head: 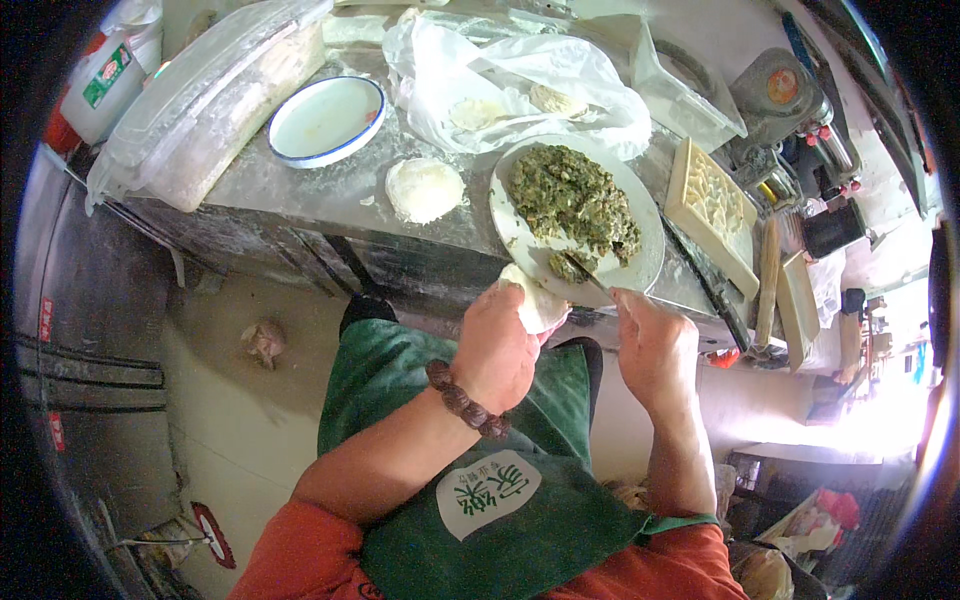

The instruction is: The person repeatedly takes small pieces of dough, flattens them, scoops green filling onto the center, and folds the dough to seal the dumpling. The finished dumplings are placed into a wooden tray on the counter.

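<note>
My left hand (499, 345), with a bead bracelet at the wrist, holds a thin round dough wrapper (534, 304) by the near edge of a white plate (504, 217). A heap of chopped green filling (570, 195) covers much of that plate. My right hand (651, 337) grips a thin utensil (589, 274), whose far end rests in a small portion of filling (568, 265) at the plate's near side; its tip is hidden. Left of the plate, a floury stack of pale round wrappers (425, 190) lies on the metal worktop (341, 196).
A blue-rimmed enamel dish (326, 121) and a long lidded container (217, 112) stand at left. Behind the plate lies a white plastic bag (525, 60) with dough. To the right are a tray of dumplings (712, 206), a rolling pin (768, 281) and a clear bin (686, 97).
</note>
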The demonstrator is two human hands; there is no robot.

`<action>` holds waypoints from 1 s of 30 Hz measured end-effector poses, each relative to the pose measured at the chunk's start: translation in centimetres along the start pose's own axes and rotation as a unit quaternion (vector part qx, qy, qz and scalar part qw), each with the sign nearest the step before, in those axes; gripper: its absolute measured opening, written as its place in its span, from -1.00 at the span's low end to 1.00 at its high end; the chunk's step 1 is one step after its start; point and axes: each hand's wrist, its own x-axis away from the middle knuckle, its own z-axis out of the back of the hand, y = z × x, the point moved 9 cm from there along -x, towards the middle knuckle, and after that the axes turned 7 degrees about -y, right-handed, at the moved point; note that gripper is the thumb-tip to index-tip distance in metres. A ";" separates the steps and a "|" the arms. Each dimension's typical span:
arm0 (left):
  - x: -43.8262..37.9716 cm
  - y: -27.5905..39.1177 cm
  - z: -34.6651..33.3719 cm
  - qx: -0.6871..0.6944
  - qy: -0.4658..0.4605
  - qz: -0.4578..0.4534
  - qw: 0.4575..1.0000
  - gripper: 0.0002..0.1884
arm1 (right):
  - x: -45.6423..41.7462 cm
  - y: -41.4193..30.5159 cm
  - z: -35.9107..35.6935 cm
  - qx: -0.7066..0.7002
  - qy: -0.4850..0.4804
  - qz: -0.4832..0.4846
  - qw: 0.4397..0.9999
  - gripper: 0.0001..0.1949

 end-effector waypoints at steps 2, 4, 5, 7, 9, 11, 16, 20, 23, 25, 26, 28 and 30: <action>-0.2 0.3 0.1 0.020 0.007 -0.008 1.000 -0.58 | -0.3 0.2 -0.8 -0.045 -0.018 -0.014 0.999 -0.74; -0.3 0.3 -0.1 0.016 0.003 0.004 1.000 -0.57 | -0.2 0.2 -1.3 -0.089 -0.007 -0.007 0.996 -0.73; -0.3 0.3 -0.2 0.014 0.001 0.010 1.000 -0.56 | -0.1 0.2 -1.5 -0.111 -0.001 -0.003 0.994 -0.72; -0.2 0.4 -0.2 0.031 0.007 0.009 0.999 -0.55 | 0.0 -0.7 -1.4 -0.102 0.018 0.052 0.993 -0.72; -0.1 0.5 -0.3 0.036 0.011 0.012 0.999 -0.54 | 0.3 -1.2 -1.7 -0.113 0.030 0.081 0.990 -0.71; -0.1 0.6 -0.7 0.028 0.014 0.019 0.999 -0.52 | 0.8 -1.4 -2.4 -0.144 0.035 0.086 0.985 -0.69; 0.3 0.7 -0.6 0.047 0.023 0.020 0.998 -0.52 | 1.4 -2.2 -2.6 -0.105 0.027 0.102 0.989 -0.64; 1.1 0.7 1.9 0.077 0.042 0.008 0.996 -0.52 | 2.1 -3.1 -3.3 -0.079 -0.013 0.110 0.991 -0.64; 2.1 1.4 3.0 0.079 0.091 0.014 0.993 -0.53 | 2.7 -2.4 -4.5 -0.218 -0.023 0.112 0.969 -0.75; 2.5 1.3 3.6 0.082 0.079 0.017 0.993 -0.54 | 2.9 -2.4 -5.2 -0.403 -0.086 0.050 0.910 -0.80; 2.8 1.3 3.7 0.073 0.055 0.013 0.996 -0.54 | 3.0 -2.4 -6.4 -0.446 -0.147 0.024 0.882 -0.80; 3.2 0.7 3.6 0.067 0.033 0.016 0.997 -0.55 | 2.6 -2.3 -7.5 -0.437 -0.185 0.003 0.880 -0.81; 3.8 0.4 3.7 0.073 0.044 0.013 0.996 -0.57 | 2.2 -2.1 -8.0 -0.458 -0.178 -0.014 0.871 -0.81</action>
